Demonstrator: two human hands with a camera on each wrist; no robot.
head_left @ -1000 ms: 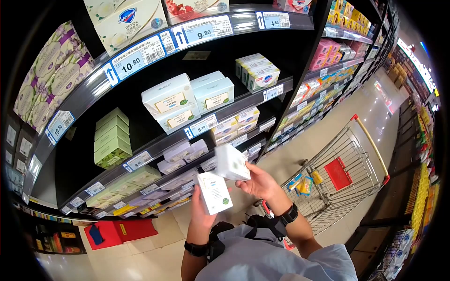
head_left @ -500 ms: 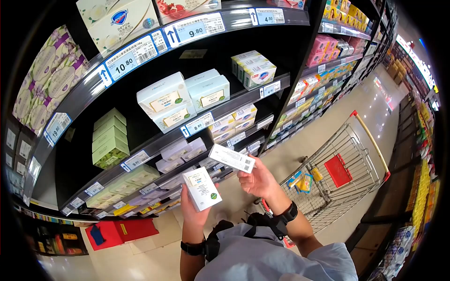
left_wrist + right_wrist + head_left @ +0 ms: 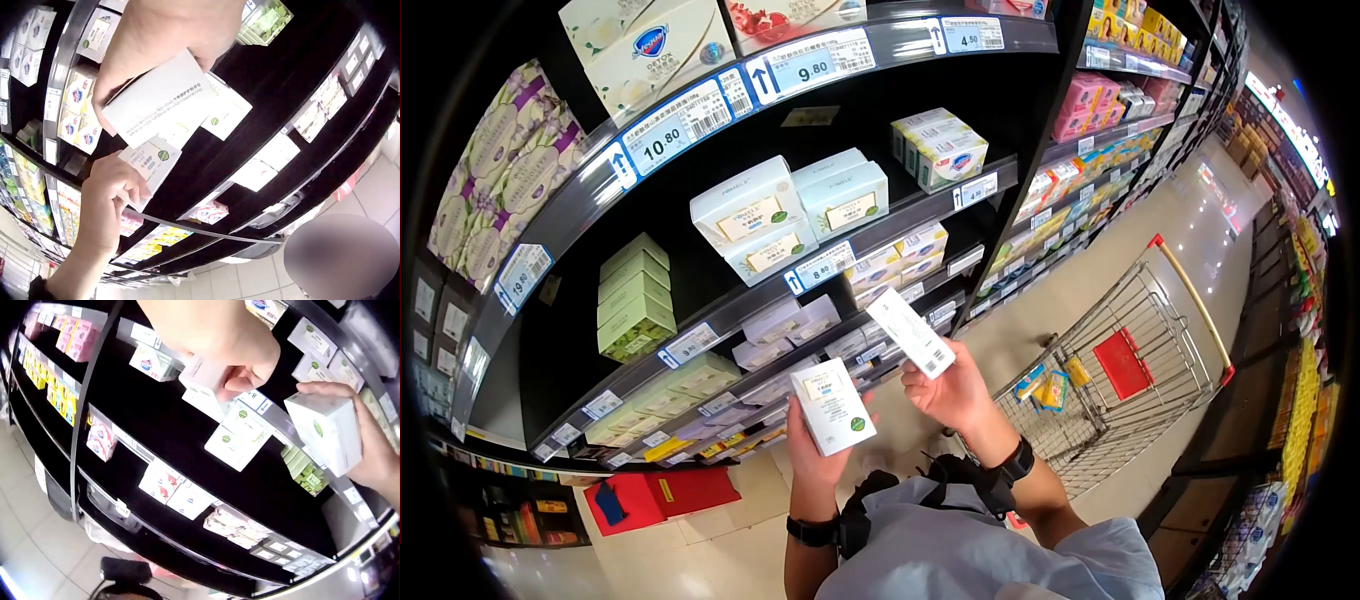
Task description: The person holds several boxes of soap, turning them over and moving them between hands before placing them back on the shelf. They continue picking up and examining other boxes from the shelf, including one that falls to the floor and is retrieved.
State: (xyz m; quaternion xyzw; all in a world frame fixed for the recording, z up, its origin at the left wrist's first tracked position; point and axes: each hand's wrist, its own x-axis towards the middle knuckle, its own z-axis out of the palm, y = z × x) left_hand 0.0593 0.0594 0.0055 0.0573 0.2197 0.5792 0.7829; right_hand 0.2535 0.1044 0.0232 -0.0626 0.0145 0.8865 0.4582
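Note:
In the head view my left hand [image 3: 812, 452] grips a white soap box [image 3: 833, 405], thumb along one side and fingers at the other. Its printed face with a round green mark is turned up to the camera. To the right of it my right hand [image 3: 952, 388] pinches a second white soap box [image 3: 910, 332] by its lower end, a narrow printed side showing. A gap separates the two boxes in this view. The left wrist view shows small print on the left hand's box [image 3: 164, 103]. My right hand's fingers partly cover its box [image 3: 203, 376] in the right wrist view.
Similar white boxes [image 3: 755, 215] stand on the dark shelf ahead, with green boxes [image 3: 637, 300] to their left and Safeguard soap [image 3: 940, 150] to their right. Price tags line the shelf edges. A shopping cart [image 3: 1120, 370] with a few colourful packs stands at the right.
The right hand has turned its box from a broad face to a narrow side, then swung it to slant upward. The left hand's box has moved slightly left and away from the other.

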